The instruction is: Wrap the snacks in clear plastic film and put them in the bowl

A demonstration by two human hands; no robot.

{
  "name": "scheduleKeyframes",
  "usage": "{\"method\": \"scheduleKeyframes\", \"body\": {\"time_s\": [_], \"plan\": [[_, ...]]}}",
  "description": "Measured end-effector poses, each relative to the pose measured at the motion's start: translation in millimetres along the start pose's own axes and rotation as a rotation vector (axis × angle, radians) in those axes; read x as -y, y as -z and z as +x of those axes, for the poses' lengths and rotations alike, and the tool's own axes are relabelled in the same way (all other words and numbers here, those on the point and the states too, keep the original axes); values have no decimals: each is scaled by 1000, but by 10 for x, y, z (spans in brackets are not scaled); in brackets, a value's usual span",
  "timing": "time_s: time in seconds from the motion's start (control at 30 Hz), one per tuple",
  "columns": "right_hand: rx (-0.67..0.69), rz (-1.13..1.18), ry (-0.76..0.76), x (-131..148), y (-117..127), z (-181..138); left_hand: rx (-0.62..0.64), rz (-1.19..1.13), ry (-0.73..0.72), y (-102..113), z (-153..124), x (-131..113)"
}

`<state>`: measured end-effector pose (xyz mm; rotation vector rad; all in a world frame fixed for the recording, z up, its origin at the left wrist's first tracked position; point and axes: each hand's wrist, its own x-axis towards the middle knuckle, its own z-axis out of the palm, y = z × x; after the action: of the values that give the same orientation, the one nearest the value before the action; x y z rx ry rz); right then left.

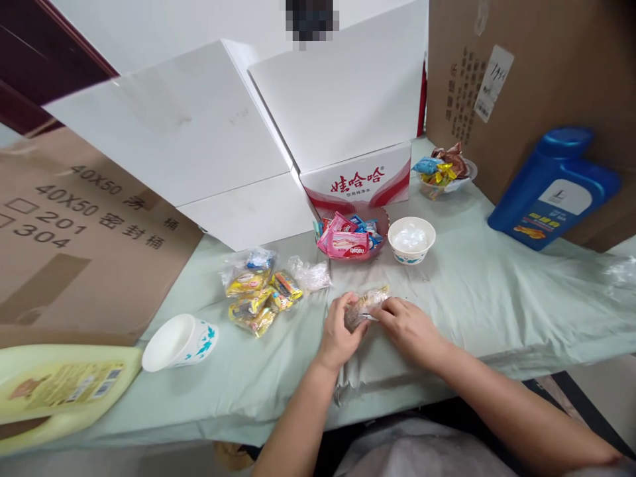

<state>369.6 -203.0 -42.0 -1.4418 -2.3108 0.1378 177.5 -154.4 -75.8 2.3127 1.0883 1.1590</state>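
Near the front of the cloth-covered table, a clear plastic bag (366,301) with something yellowish inside lies between my two hands. My left hand (342,331) is closed around the bag's left side, thumb and fingers gripping it. From the right, my right hand (405,324) pinches the near edge of the same bag. What exactly is in the bag is too small to tell. Just behind sit a pink see-through bowl (380,245) of wrapped snacks and a paper cup (411,248) with clear plastic in it. Left of my hands lie several yellow snack packs (248,305) and a small clear packet (314,275).
A paper cup (181,341) lies tipped on its side at left, near a pale yellow bottle (74,384). At right a blue bottle (554,189) leans by a brown carton (507,79). White boxes (342,99) and a clear bowl (452,184) of sweets stand behind.
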Motion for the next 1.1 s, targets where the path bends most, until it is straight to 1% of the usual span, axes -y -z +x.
{"method": "scheduleKeyframes", "body": {"time_s": [0.07, 0.17, 0.27, 0.33, 0.37, 0.4, 0.47, 0.57, 0.63, 0.67, 0.73, 0.83, 0.93, 1.03, 1.1], "plan": [[25, -22, -80, -80, 24, -12, 6, 29, -23, 1, 12, 20], [21, -73, -215, -372, 102, -130, -10, 43, -81, 10, 34, 16], [8, -187, -381, -699, 185, -295, -14, 2, -91, 28, 53, -11], [-34, -248, -465, -815, 218, -374, 5, -68, -94, 37, 61, -31], [-73, -245, -469, -822, 222, -393, 22, -116, -101, 40, 63, -40], [-116, -212, -438, -792, 217, -394, 44, -165, -110, 39, 62, -46], [-166, -75, -294, -645, 178, -350, 89, -244, -123, 31, 57, -55], [-110, 127, -55, -356, 77, -215, 111, -257, -123, 19, 45, -57], [-84, 191, -1, -241, 28, -130, 99, -200, -119, 37, 42, -53], [-96, 217, -10, -225, 21, -102, 92, -157, -118, 60, 41, -49], [-163, 265, -71, -274, 48, -83, 66, -65, -120, 141, 34, -28], [-283, 307, -199, -480, 159, -161, 1, 31, -124, 325, 1, 42], [-348, 304, -320, -704, 257, -320, -40, 111, -108, 513, -53, 130], [-419, 273, -415, -812, 307, -443, -25, 205, -113, 645, -94, 135], [-467, 253, -424, -780, 342, -460, 21, 240, -137, 698, -104, 69]]}}
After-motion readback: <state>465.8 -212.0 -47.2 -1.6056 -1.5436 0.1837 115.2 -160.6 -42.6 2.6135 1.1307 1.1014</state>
